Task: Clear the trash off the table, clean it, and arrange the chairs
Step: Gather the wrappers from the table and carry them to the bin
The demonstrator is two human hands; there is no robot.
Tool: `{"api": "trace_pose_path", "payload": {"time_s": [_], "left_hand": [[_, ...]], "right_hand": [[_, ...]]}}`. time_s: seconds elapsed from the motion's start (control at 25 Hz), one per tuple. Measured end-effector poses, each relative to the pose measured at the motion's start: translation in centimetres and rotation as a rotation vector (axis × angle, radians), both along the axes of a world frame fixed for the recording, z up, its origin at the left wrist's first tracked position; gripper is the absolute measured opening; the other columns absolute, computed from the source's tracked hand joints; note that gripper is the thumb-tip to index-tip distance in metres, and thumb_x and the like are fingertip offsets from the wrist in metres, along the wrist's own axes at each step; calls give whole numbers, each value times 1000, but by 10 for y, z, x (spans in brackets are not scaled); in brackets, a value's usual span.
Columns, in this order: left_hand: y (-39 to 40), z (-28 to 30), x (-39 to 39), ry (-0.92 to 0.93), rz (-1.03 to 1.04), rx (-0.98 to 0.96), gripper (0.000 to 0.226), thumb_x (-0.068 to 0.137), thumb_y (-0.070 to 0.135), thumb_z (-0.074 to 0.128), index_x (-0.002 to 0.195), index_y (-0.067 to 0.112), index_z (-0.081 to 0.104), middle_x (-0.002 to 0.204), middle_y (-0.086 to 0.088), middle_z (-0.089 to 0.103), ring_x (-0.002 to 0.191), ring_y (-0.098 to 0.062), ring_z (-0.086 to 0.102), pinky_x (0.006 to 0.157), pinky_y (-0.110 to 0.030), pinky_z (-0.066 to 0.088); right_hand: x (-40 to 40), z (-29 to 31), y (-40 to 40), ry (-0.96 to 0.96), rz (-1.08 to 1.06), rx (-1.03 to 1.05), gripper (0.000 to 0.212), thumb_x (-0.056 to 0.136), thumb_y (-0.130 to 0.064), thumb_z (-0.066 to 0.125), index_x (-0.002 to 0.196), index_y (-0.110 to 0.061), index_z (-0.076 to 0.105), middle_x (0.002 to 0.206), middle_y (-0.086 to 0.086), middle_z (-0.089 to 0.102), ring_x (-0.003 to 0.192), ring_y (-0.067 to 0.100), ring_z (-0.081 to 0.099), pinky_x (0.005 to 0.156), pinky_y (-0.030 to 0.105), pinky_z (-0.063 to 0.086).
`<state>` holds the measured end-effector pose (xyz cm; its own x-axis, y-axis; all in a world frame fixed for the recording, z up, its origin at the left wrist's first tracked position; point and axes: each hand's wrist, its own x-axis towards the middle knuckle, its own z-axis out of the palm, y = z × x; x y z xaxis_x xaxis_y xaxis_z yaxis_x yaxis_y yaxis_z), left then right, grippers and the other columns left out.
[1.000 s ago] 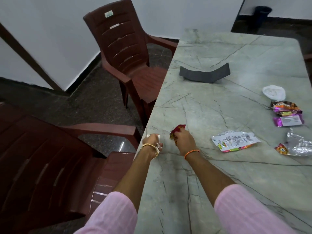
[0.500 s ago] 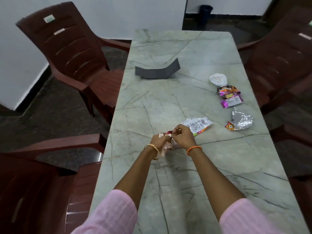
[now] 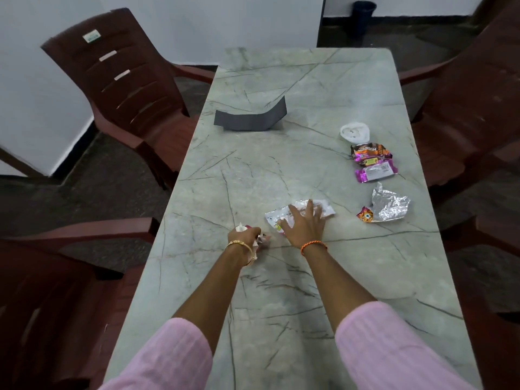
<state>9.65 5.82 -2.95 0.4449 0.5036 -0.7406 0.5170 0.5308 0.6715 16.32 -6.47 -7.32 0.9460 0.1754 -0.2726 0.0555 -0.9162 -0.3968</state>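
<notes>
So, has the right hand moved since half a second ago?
Yes. The right hand left the left hand and went right and farther along the table; it now lies flat on the white wrapper.

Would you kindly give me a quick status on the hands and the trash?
Left hand gripping crumpled wrappers. Right hand flat on white wrapper. Foil wrapper, two snack packets, white wad still on table. Nothing in the way.

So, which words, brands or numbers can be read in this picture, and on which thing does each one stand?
"BOURBON": brown biscuit wrapper, letters partly blurred.
Pink wrapper: label too small to read.
White wrapper under the right hand: print blurred.
Sticker on left chair: unreadable.
</notes>
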Motion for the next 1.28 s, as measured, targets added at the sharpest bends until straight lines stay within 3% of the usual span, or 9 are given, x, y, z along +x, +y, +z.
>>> {"api": "trace_pose_path", "payload": {"time_s": [0.12, 0.24, 0.36, 0.52, 0.72, 0.84, 0.96, 1.12, 1.28], "left_hand": [[-4, 1, -2, 32, 5, 40, 32, 78, -17, 51, 61, 9, 41, 59, -9, 42, 32, -18, 50, 29, -14, 39], [-22, 6, 3, -18, -36, 10, 26, 81, -17, 52, 67, 6, 51, 66, -11, 49, 45, -20, 54, 29, -16, 40], [-55, 12, 10, -73, -141, -73, 27, 83, -16, 48, 86, 8, 60, 76, -13, 56, 60, -25, 56, 41, -28, 52], [-99, 17, 26, -116, -360, -129, 40, 84, -15, 48, 110, 13, 60, 84, -13, 62, 66, -24, 59, 62, -35, 50], [-150, 22, 54, -79, -424, -103, 25, 77, -13, 52, 73, 11, 60, 68, -16, 57, 57, -27, 57, 64, -45, 54], [-176, 24, 74, -53, -340, 7, 19, 77, -2, 56, 65, 12, 56, 64, -16, 58, 48, -26, 59, 48, -36, 55], [-173, 7, 95, -12, -355, 204, 11, 75, 10, 58, 64, 11, 53, 81, -26, 63, 75, -38, 64, 79, -55, 57], [-166, 0, 97, 41, -318, 186, 4, 75, 10, 53, 77, 9, 57, 68, -12, 56, 68, -30, 55, 73, -39, 53], [-176, 4, 99, 0, -340, 90, 9, 74, 1, 52, 69, 7, 54, 63, -12, 53, 52, -24, 51, 53, -28, 49]], "right_hand": [[-19, -18, -7, -179, 67, -33, 40, 92, -16, 53, 132, -19, 52, 149, 21, 32, 140, 38, 27, 111, 43, 27], [-30, -12, -25, -337, 68, 150, 27, 78, 7, 53, 96, -5, 70, 111, 18, 65, 109, 34, 59, 81, 35, 49], [-25, 2, -47, -176, -92, 326, 23, 78, 4, 56, 84, -9, 74, 90, 14, 71, 91, 30, 65, 69, 30, 49], [-28, 25, -71, 45, -133, 667, 34, 78, 6, 54, 107, -11, 54, 78, 1, 63, 71, 20, 62, 59, 29, 54], [6, 45, -124, 356, -365, 823, 18, 82, -1, 49, 85, -14, 62, 81, 10, 63, 72, 22, 61, 67, 35, 54], [23, 52, -133, 48, -426, 625, 18, 84, -11, 54, 76, -7, 70, 76, 9, 63, 74, 19, 56, 68, 26, 43], [43, 50, -150, -204, -473, 434, 22, 79, -15, 62, 99, -13, 71, 111, 15, 56, 106, 29, 51, 89, 33, 42], [68, 28, -184, 0, -151, 65, 51, 91, -24, 55, 140, -28, 41, 155, 9, 18, 143, 34, 14, 112, 46, 26], [54, -7, -189, -155, -22, -114, 52, 92, -3, 46, 139, -24, 43, 150, 10, 33, 135, 30, 32, 106, 36, 34]]}}
